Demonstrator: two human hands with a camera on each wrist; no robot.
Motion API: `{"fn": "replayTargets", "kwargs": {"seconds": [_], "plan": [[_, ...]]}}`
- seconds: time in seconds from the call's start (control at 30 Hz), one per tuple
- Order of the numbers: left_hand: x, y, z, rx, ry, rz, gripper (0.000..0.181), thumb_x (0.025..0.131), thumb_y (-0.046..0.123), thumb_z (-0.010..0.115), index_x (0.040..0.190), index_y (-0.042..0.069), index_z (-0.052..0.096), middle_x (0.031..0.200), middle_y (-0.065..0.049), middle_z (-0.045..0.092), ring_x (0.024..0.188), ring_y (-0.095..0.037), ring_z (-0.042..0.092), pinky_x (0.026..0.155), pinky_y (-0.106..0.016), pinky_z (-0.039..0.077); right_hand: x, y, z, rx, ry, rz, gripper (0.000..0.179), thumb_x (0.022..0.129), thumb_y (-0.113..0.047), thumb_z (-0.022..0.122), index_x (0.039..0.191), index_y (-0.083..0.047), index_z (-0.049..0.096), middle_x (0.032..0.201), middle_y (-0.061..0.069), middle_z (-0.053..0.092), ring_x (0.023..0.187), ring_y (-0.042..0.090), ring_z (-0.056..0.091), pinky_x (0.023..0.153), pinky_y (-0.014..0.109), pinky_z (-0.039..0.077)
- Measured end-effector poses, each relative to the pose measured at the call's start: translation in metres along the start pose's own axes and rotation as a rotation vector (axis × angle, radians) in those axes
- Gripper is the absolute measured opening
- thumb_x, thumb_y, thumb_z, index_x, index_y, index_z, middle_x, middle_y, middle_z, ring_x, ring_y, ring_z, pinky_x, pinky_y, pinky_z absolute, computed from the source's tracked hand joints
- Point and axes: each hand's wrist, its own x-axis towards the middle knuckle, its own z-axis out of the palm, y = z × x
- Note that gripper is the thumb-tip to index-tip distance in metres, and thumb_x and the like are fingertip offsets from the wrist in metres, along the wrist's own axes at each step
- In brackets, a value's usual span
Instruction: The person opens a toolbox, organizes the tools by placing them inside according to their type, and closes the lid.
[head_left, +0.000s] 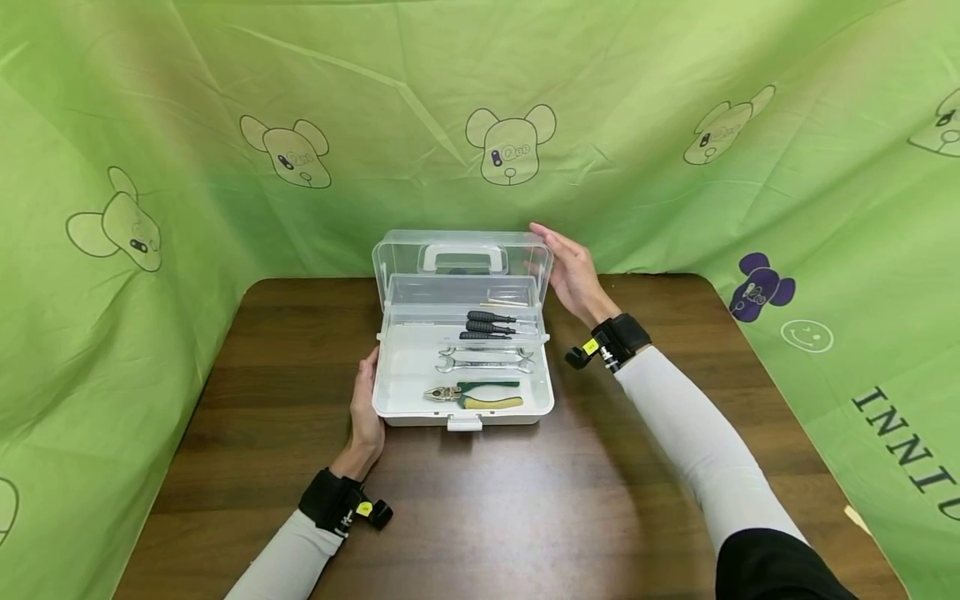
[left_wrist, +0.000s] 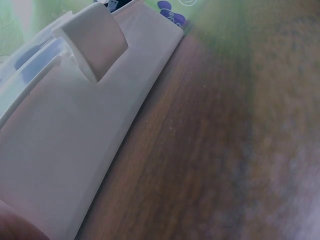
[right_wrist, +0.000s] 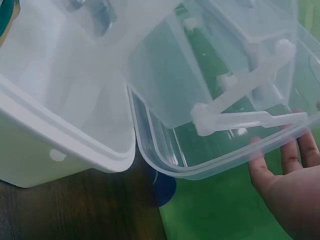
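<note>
A white toolbox (head_left: pixel 420 375) stands with its clear lid (head_left: pixel 461 240) raised and tilted back. Green-and-yellow pliers (head_left: pixel 491 402) lie in the base, with metal wrenches (head_left: pixel 483 365) behind them. Several black-handled screwdrivers (head_left: pixel 491 317) lie in the clear tray (head_left: pixel 408 312) above. My left hand (head_left: pixel 367 412) rests along the box's left side, fingers pointing away from me. At the lid's right edge, my right hand (head_left: pixel 573 275) touches the clear plastic with extended fingers. The right wrist view shows these fingers (right_wrist: pixel 290 155) at the lid's rim, some partly behind it.
The box stands toward the back of a brown wooden table (head_left: pixel 480 517). A green cloth (head_left: pixel 420 100) printed with bear heads hangs behind and along both sides. The box's front latch (head_left: pixel 465 423) juts toward me. White hinge arms (right_wrist: pixel 240 100) link the tray and lid.
</note>
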Motion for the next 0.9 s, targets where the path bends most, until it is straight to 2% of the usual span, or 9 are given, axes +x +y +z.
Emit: {"fn": "replayTargets", "kwargs": {"seconds": [0.1, 0.17, 0.33, 0.37, 0.53, 0.77, 0.9], "plan": [[0.0, 0.0, 0.0, -0.004, 0.008, -0.001, 0.075, 0.115, 0.048, 0.026, 0.164, -0.008, 0.021, 0.172, -0.025, 0.022, 0.159, -0.035, 0.019, 0.128, -0.054, 0.017, -0.002, -0.003, 0.0, -0.01, -0.031, 0.009, 0.041, 0.111, -0.019, 0.058, 0.148, -0.001, 0.058, 0.163, 0.022, 0.04, 0.132, 0.02, 0.057, 0.121, 0.056, 0.037], [0.0, 0.0, 0.0, 0.002, 0.01, 0.0, 0.076, 0.115, 0.049, 0.026, 0.164, -0.008, 0.021, 0.172, -0.025, 0.022, 0.159, -0.035, 0.019, 0.129, -0.053, 0.016, -0.003, -0.004, 0.0, -0.016, -0.05, 0.015, 0.041, 0.111, -0.018, 0.057, 0.149, 0.0, 0.057, 0.157, 0.02, 0.047, 0.133, 0.021, 0.057, 0.123, 0.056, 0.034], [0.0, 0.001, 0.0, 0.006, 0.009, 0.005, 0.076, 0.115, 0.05, 0.027, 0.165, -0.007, 0.021, 0.173, -0.024, 0.02, 0.16, -0.034, 0.017, 0.13, -0.054, 0.013, -0.007, -0.007, 0.001, -0.046, -0.099, 0.036, 0.034, 0.112, -0.018, 0.056, 0.142, -0.003, 0.062, 0.138, 0.009, 0.066, 0.133, 0.023, 0.057, 0.127, 0.059, 0.025], [0.0, 0.001, 0.0, 0.004, 0.009, 0.002, 0.076, 0.115, 0.05, 0.027, 0.165, -0.007, 0.021, 0.173, -0.023, 0.021, 0.16, -0.033, 0.017, 0.13, -0.054, 0.013, -0.008, -0.008, 0.002, -0.059, -0.106, 0.042, 0.032, 0.112, -0.019, 0.056, 0.14, -0.005, 0.063, 0.135, 0.007, 0.067, 0.133, 0.022, 0.057, 0.127, 0.057, 0.026], [-0.002, 0.0, -0.001, 0.011, 0.017, -0.008, 0.074, 0.115, 0.047, 0.026, 0.165, -0.008, 0.021, 0.173, -0.023, 0.021, 0.16, -0.033, 0.017, 0.13, -0.053, 0.012, -0.012, -0.01, 0.004, -0.128, -0.162, 0.06, 0.031, 0.112, -0.025, 0.054, 0.137, -0.009, 0.065, 0.135, 0.004, 0.068, 0.135, 0.022, 0.055, 0.127, 0.05, 0.028], [-0.002, 0.0, 0.0, 0.024, 0.023, 0.008, 0.075, 0.115, 0.048, 0.026, 0.163, -0.009, 0.024, 0.17, -0.025, 0.025, 0.158, -0.034, 0.021, 0.13, -0.054, 0.014, -0.018, -0.013, 0.004, -0.249, -0.224, 0.066, 0.034, 0.113, -0.03, 0.052, 0.135, -0.009, 0.068, 0.139, 0.005, 0.068, 0.135, 0.024, 0.055, 0.126, 0.06, 0.023], [-0.002, 0.001, 0.0, 0.017, 0.02, 0.018, 0.074, 0.115, 0.048, 0.026, 0.163, -0.008, 0.026, 0.171, -0.023, 0.027, 0.158, -0.031, 0.023, 0.129, -0.053, 0.015, -0.024, -0.015, 0.005, -0.287, -0.222, 0.082, 0.032, 0.112, -0.03, 0.054, 0.134, -0.013, 0.07, 0.139, 0.003, 0.066, 0.13, 0.023, 0.058, 0.121, 0.058, 0.033]]}}
